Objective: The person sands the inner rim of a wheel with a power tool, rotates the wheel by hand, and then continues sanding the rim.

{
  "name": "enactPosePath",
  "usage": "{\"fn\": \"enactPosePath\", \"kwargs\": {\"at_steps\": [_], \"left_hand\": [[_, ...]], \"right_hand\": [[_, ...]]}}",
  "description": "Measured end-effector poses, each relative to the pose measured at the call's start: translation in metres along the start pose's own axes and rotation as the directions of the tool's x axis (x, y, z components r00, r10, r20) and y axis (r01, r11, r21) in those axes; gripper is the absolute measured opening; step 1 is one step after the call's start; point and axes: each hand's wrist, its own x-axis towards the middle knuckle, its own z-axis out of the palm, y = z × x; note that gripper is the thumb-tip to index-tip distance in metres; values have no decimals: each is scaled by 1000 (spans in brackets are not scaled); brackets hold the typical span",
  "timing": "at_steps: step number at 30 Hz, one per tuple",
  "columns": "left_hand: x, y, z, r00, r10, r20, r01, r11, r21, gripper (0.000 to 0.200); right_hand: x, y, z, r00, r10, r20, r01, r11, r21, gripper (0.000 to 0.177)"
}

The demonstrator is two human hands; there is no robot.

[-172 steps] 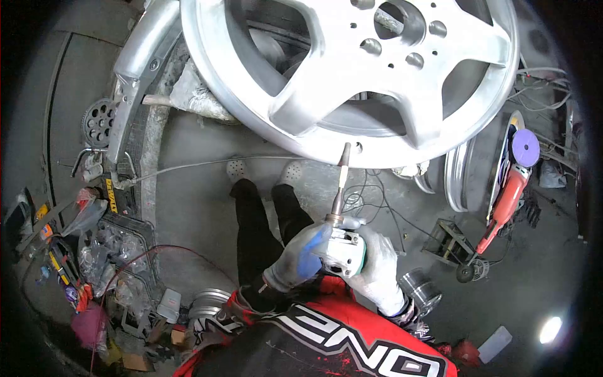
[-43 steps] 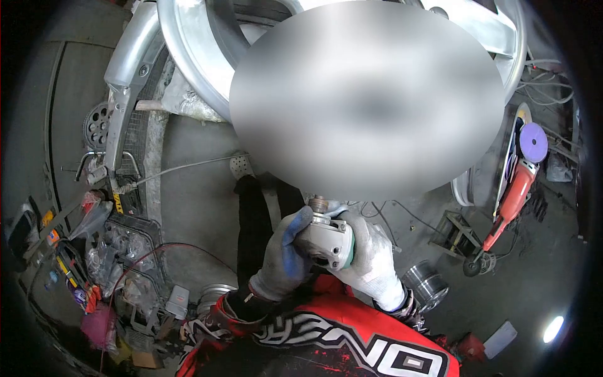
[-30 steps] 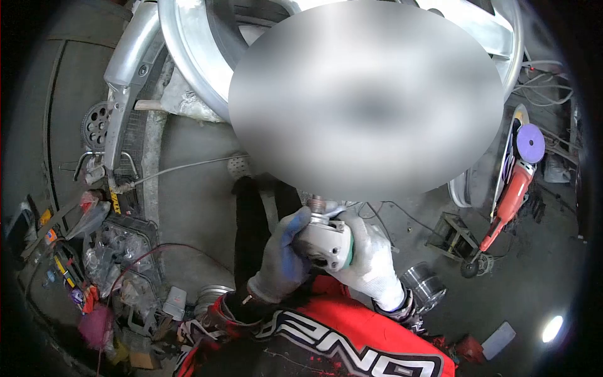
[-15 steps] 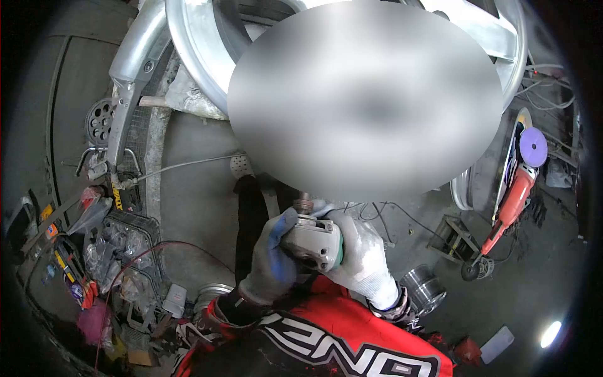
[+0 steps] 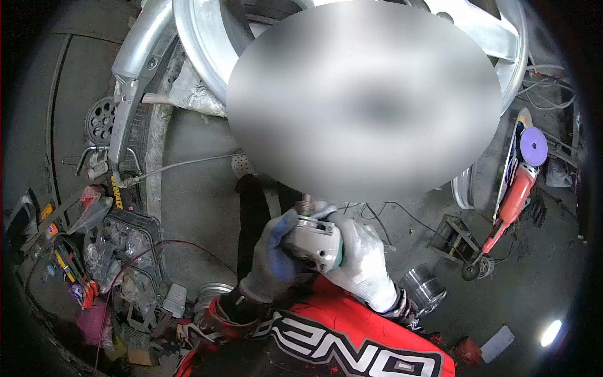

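My left hand (image 5: 274, 257), in a grey and blue glove, is wrapped round the left side of a power tool (image 5: 316, 242) with a grey metal head. On the tool's other side my right hand (image 5: 361, 256), in a white-grey glove, grips its green-edged body. A brown cylindrical attachment (image 5: 305, 204) sticks up from the tool's head, away from my chest. Beyond the hands stands a large silver wheel rim (image 5: 204, 50); its middle is hidden by a blurred oval.
A red polisher (image 5: 518, 195) with a purple pad lies at the right, near a small metal stand (image 5: 453, 239). A wheel barrel (image 5: 424, 289) sits lower right. Plastic bags (image 5: 100, 251) and tools crowd the left floor. A red hose (image 5: 188, 243) crosses the floor.
Both hands still hold the power tool in nearly the same place. The view has shifted very slightly.
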Motion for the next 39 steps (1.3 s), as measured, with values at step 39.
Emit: {"fn": "enactPosePath", "kwargs": {"at_steps": [39], "left_hand": [[-4,-3,-10,979,152,138,-148,988,-37,59]], "right_hand": [[-8,0,18,999,-45,-23,45,999,-12,68]]}}
